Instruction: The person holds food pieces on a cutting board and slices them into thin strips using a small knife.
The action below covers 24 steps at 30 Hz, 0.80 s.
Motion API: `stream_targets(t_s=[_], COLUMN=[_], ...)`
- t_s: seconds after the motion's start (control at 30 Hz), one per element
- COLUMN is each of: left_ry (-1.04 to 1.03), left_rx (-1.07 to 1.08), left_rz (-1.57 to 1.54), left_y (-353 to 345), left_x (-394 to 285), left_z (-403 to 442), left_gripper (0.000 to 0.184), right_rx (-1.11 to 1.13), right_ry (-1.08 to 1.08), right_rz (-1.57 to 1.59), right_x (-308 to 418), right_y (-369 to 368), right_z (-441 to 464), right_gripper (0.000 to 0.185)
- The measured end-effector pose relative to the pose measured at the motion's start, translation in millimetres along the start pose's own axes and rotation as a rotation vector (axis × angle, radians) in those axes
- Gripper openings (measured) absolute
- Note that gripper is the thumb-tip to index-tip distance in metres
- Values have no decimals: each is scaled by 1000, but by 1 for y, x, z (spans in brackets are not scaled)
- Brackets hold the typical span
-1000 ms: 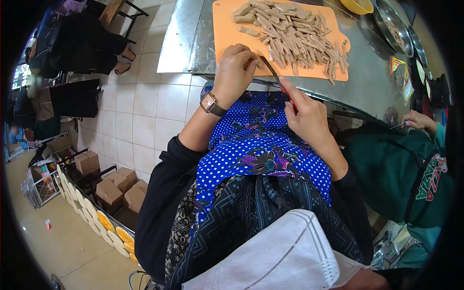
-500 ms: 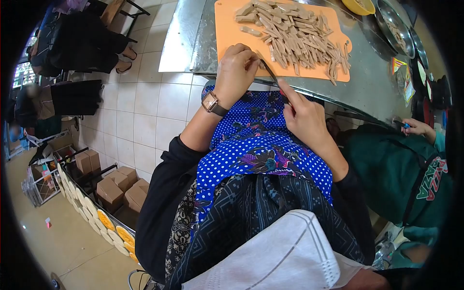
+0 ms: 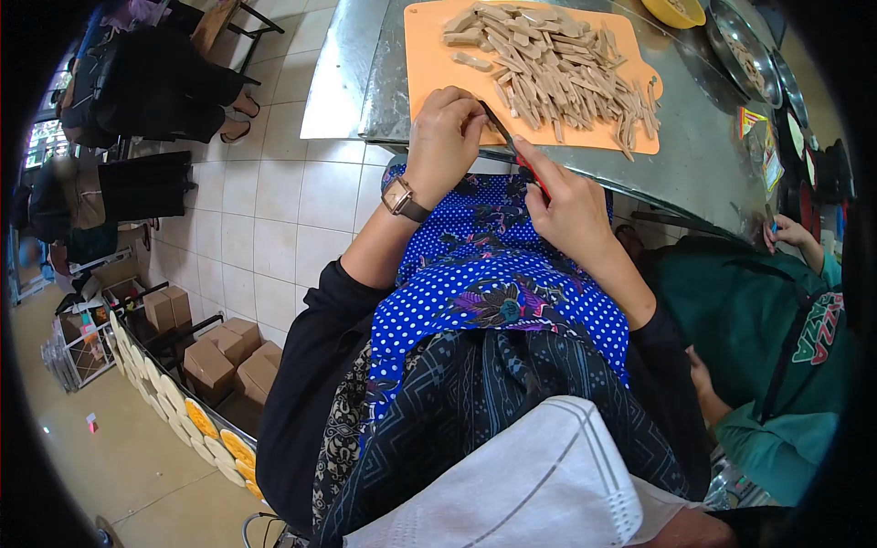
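Note:
A knife [image 3: 496, 123] with a dark blade and red handle is gripped in my right hand [image 3: 575, 208], its blade angled up and left over the near edge of an orange cutting board [image 3: 425, 55]. My left hand [image 3: 442, 142] is closed in a pinch by the blade's tip, above the board's near left corner. Whatever its fingers hold is hidden. A heap of greyish-brown cut strips [image 3: 557, 78] covers much of the board, with broader pieces at its far left. One short piece [image 3: 470, 61] lies apart on the left.
The metal table [image 3: 690, 119] carries a yellow bowl [image 3: 674, 11], a steel bowl [image 3: 744, 55] and a colourful packet [image 3: 760, 146]. On my right, a co-worker in a green apron [image 3: 731, 310] has a hand [image 3: 793, 232] near the table. Cardboard boxes [image 3: 210, 365] stand at left.
The knife blade has shifted slightly up and left, and its red handle shows more. My left hand stays in nearly the same place. The co-worker's other hand now shows lower right.

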<state>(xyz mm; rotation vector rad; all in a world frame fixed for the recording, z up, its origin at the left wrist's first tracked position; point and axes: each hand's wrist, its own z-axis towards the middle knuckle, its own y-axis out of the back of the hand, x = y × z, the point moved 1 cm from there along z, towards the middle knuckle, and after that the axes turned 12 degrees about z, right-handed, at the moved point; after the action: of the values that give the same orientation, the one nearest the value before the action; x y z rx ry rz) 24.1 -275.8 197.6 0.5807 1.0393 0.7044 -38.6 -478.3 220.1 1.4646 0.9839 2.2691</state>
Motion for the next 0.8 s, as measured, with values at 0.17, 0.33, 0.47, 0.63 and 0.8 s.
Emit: stream_targets(t_s=[0.17,0.33,0.47,0.63,0.8], left_ry=[-19,-6,-59,-32,-381], left_rx=[-20,-9,-24,96,61], left_rz=[26,50,98,27,378], left_y=[-2,0,3,4,8], left_x=[2,-5,-6,17,27], left_z=[-1,-1,1,29,76], left_gripper=[5,6,7,10,21], right_rx=[55,17,128,-3,35], right_ry=[-46,-65,-267,-142,0], right_rz=[-63,29,139,137,83], right_x=[2,-1,-5,-3,1], right_y=[-5,2,26,25,-1], right_z=[10,-13,-24,-14,2], right_gripper=[67,66,65,64,62])
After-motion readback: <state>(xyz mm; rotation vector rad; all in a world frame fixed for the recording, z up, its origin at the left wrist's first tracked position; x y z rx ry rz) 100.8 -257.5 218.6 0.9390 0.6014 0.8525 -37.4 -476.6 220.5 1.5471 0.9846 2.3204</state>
